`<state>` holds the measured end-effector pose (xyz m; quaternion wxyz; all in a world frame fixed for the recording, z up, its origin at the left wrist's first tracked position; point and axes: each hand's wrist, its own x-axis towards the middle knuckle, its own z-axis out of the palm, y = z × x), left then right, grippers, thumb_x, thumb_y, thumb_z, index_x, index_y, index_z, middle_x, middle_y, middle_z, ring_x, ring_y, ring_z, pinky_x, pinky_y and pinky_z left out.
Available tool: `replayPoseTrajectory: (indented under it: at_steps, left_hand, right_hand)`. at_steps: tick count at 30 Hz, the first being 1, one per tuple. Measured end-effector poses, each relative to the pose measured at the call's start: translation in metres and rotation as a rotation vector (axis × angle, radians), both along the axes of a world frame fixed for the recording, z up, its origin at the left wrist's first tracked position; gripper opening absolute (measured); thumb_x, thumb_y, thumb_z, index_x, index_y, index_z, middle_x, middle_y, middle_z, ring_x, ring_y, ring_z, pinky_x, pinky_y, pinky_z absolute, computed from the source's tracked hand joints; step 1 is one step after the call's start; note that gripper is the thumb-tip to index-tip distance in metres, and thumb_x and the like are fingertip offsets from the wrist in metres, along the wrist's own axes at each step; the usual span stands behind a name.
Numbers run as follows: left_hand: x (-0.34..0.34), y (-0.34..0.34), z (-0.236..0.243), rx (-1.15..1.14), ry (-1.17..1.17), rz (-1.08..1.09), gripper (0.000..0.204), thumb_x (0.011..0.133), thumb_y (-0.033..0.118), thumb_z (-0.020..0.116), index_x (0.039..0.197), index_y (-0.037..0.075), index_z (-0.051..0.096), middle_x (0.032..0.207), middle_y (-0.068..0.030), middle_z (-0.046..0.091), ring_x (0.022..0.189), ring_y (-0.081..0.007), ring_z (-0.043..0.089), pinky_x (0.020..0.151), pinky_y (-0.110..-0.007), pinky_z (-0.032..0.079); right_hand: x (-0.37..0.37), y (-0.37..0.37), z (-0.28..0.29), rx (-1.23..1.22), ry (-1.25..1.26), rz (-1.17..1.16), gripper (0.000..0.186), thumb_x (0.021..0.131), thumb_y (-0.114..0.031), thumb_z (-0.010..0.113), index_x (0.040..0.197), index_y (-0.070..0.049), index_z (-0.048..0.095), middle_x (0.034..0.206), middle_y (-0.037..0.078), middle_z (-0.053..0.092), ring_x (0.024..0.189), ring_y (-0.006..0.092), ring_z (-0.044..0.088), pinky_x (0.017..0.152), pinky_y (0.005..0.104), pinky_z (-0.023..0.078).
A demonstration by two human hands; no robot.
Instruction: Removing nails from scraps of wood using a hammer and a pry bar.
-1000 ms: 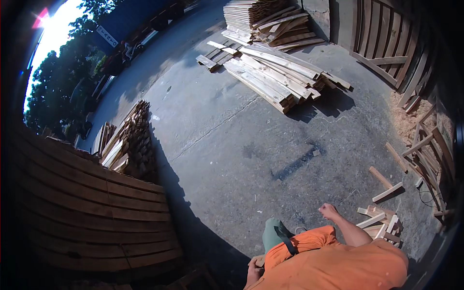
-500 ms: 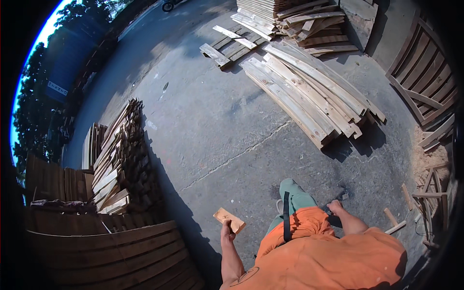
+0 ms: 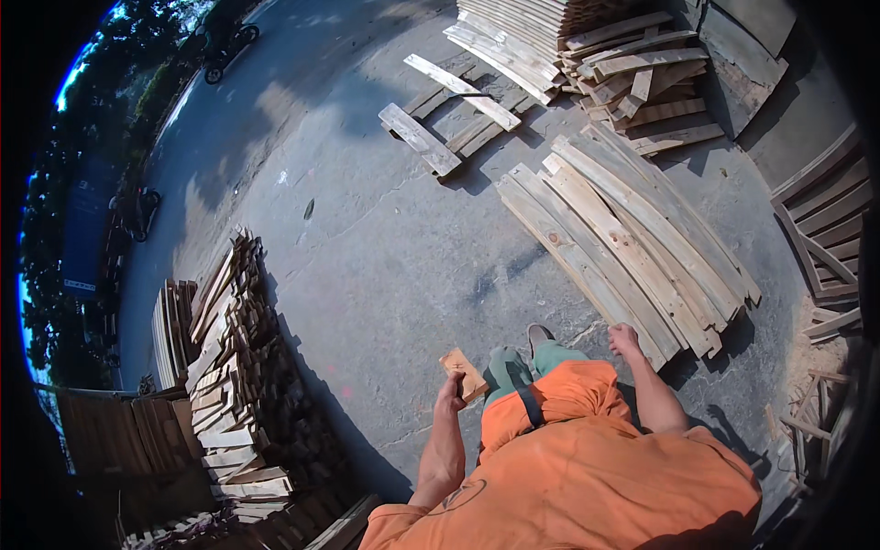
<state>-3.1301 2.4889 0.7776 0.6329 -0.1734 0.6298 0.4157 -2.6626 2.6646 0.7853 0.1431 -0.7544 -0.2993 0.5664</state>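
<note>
Head view: left hand [image 3: 451,394] grips wood block [image 3: 467,373], at 11 o'clock from shirt [image 3: 568,486]. Right hand [image 3: 624,340] curled into a fist at 1, by planks [image 3: 623,243]; can't tell if touching. From block: planks at 2, pallet [image 3: 419,140] at 12, woodpile [image 3: 229,385] at 9.

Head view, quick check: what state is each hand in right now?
Left hand: closed on a small wooden block.
Right hand: curled closed, with nothing visible in it.
</note>
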Motion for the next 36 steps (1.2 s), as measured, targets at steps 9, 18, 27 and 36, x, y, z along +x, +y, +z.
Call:
replayPoseTrajectory:
  at_steps: [9, 18, 27, 36]
  left_hand:
    - [-0.184, 0.209, -0.074, -0.006, -0.234, 0.579, 0.036, 0.09, 0.028, 0.059, 0.122, 0.012, 0.062, 0.115, -0.0088, 0.069, 0.1, -0.0297, 0.067, 0.089, -0.047, 0.056]
    - [-0.335, 0.684, -0.026, 0.11, 0.056, 0.084, 0.033, 0.09, 0.023, 0.059, 0.117, 0.004, 0.059, 0.11, -0.0088, 0.068, 0.097, -0.0234, 0.068, 0.084, -0.038, 0.057]
    - [-0.276, 1.121, -0.028, 0.475, -0.007, -0.372, 0.051, 0.088, 0.017, 0.069, 0.132, 0.001, 0.049, 0.118, -0.006, 0.063, 0.103, -0.0149, 0.062, 0.089, -0.032, 0.051]
    - [-0.257, 1.266, -0.17, 0.321, -0.067, -0.392, 0.071, 0.072, 0.013, 0.083, 0.132, -0.001, 0.047, 0.116, -0.0087, 0.064, 0.102, -0.0171, 0.063, 0.089, -0.031, 0.052]
  right_hand:
    - [-0.2, 0.508, 0.116, 0.645, -0.104, 0.234, 0.03, 0.093, -0.028, 0.064, 0.101, 0.0, 0.064, 0.076, 0.008, 0.066, 0.059, 0.0131, 0.062, 0.053, 0.0296, 0.049]
    - [-0.334, 0.7, -0.063, -0.115, -0.016, 0.142, 0.035, 0.097, -0.029, 0.057, 0.119, -0.002, 0.057, 0.089, 0.013, 0.066, 0.063, 0.0176, 0.064, 0.049, 0.0307, 0.052]
    - [-0.405, 1.083, -0.33, 0.268, -0.294, 0.376, 0.035, 0.09, -0.028, 0.066, 0.114, -0.004, 0.063, 0.089, 0.009, 0.069, 0.067, 0.0182, 0.065, 0.054, 0.0332, 0.053]
    - [-0.517, 1.324, -0.487, 0.451, -0.643, 0.831, 0.052, 0.088, -0.029, 0.067, 0.132, -0.009, 0.047, 0.131, 0.013, 0.053, 0.121, 0.0388, 0.051, 0.1, 0.0516, 0.045]
